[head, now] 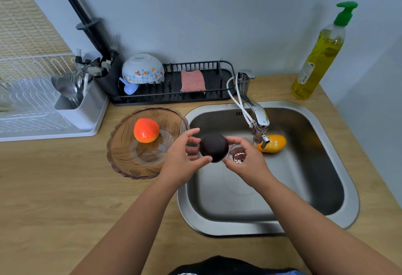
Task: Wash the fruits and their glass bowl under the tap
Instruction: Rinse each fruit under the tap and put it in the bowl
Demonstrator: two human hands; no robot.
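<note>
A dark round fruit (214, 147) is held over the left part of the steel sink (339, 161). My left hand (181, 161) grips its left side and my right hand (245, 161) pinches its right side. The brown glass bowl (130, 159) stands on the counter left of the sink, with an orange-red fruit (146, 130) inside it. A yellow-orange fruit (273, 143) lies in the sink under the spout of the tap (256, 114). No water is visibly running.
A black dish rack (174, 96) with an upturned patterned bowl (142, 68) and a pink cloth (192, 81) stands behind the bowl. A white drainer (43, 120) with cutlery is at the left. A soap bottle (317, 57) stands at the back right.
</note>
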